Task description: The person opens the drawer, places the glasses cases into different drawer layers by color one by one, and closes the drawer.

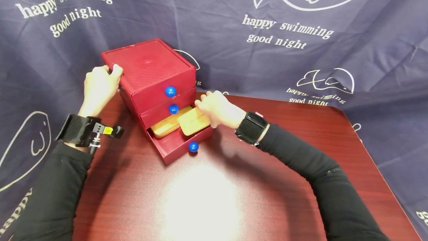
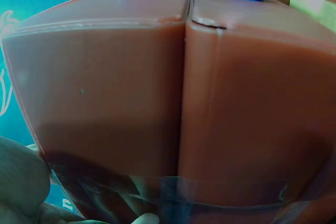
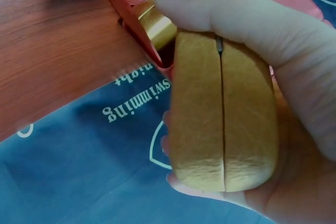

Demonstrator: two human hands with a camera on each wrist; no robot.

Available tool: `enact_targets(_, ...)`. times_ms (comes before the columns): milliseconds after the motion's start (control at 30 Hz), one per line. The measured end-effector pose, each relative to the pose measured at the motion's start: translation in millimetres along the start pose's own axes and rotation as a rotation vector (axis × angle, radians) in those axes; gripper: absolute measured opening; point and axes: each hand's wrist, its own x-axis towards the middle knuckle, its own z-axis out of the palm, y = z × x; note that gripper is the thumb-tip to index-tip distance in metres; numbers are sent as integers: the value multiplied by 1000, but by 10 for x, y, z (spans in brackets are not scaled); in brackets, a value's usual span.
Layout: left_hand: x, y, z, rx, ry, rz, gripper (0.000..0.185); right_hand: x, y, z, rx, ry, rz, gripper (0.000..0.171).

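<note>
A red drawer cabinet with blue knobs stands tilted away from me in the head view, its bottom drawer pulled out. My left hand grips the cabinet's upper left edge; in the left wrist view its fingers show low against the side wall. A yellow, leather-like hard case with a seam along its edge is in my right hand, thumb over one side. The held case sits over the open drawer's right part. Another yellow case lies inside the drawer, partly under the drawer above.
Two upper drawers, with blue knobs, are closed. The reddish wooden table extends to the front and right, with a bright glare in front. Dark blue printed cloth hangs behind the cabinet and along the sides.
</note>
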Motion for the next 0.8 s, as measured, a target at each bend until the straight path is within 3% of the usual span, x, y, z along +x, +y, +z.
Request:
enact_targets(333, -4, 12, -4, -3, 4, -1, 53, 150, -82, -38, -95, -117, 6, 67)
enact_targets(800, -3, 20, -11, -7, 0, -7, 53, 350, -184, -90, -149, -181, -18, 57)
